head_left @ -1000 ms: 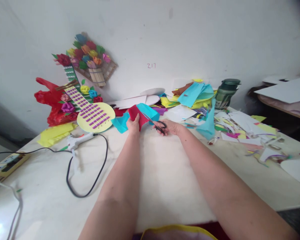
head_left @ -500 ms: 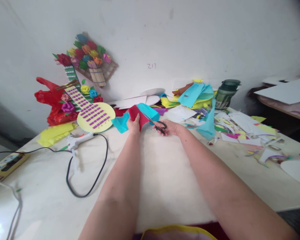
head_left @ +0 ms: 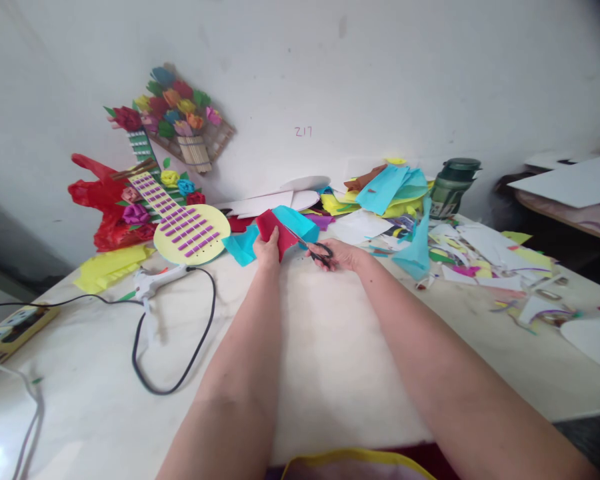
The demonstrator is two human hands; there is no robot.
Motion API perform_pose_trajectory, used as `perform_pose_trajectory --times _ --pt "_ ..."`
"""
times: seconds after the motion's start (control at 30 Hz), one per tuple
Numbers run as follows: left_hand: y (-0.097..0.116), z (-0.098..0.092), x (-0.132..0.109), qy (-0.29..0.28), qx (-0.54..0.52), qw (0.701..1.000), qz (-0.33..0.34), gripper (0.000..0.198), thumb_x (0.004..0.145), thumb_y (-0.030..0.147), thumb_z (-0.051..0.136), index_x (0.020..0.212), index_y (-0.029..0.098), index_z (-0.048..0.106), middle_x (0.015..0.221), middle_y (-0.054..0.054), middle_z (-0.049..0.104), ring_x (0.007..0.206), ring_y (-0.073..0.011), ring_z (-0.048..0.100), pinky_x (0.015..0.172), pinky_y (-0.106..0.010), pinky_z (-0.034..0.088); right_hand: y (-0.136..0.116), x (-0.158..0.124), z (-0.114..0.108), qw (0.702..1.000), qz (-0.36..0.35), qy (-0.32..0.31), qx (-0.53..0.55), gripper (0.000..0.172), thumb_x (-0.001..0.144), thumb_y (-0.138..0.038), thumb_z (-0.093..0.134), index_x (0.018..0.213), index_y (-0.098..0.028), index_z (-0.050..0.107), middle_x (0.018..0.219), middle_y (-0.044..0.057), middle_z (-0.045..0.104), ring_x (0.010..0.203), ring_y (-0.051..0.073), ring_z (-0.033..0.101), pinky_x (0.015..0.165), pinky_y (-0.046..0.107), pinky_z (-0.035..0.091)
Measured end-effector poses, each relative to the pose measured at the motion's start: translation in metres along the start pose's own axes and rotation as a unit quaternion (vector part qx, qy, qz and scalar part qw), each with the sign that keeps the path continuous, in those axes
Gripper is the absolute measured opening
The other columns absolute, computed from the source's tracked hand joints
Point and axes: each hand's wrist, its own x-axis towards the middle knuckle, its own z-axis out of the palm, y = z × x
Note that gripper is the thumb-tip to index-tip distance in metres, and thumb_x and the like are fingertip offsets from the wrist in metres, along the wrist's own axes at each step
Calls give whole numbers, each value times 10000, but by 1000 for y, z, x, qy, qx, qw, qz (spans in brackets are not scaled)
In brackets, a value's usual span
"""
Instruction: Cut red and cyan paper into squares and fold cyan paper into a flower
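Note:
My left hand point(head_left: 267, 252) pinches a piece of red paper point(head_left: 275, 230) held upright over the white table point(head_left: 320, 333). Its thumb lies on the paper's near face. My right hand point(head_left: 341, 255) is closed round the black handles of a pair of scissors point(head_left: 314, 249). The scissor blades point left and up into the red paper's right edge. Turquoise paper point(head_left: 295, 221) lies just behind the red piece. Both forearms reach forward from the bottom of the view.
A white glue gun point(head_left: 153, 283) with a black cable point(head_left: 180, 360) lies at the left. A yellow paper guitar point(head_left: 187, 233), paper flowers point(head_left: 175, 107) and a red plastic bag point(head_left: 100, 200) stand at the back left. Coloured scraps point(head_left: 480, 263) and a green jar point(head_left: 450, 187) crowd the right.

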Motion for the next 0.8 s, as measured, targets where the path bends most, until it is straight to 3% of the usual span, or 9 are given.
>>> perform_pose_trajectory --times 0.8 --pt "1 1 0 7 -31 999 -13 326 582 368 724 788 138 621 731 -48 649 710 -182 634 684 -310 523 3 1 1 1000 -12 17 -14 215 802 -325 551 866 -121 575 504 -46 495 351 41 424 278 146 245"
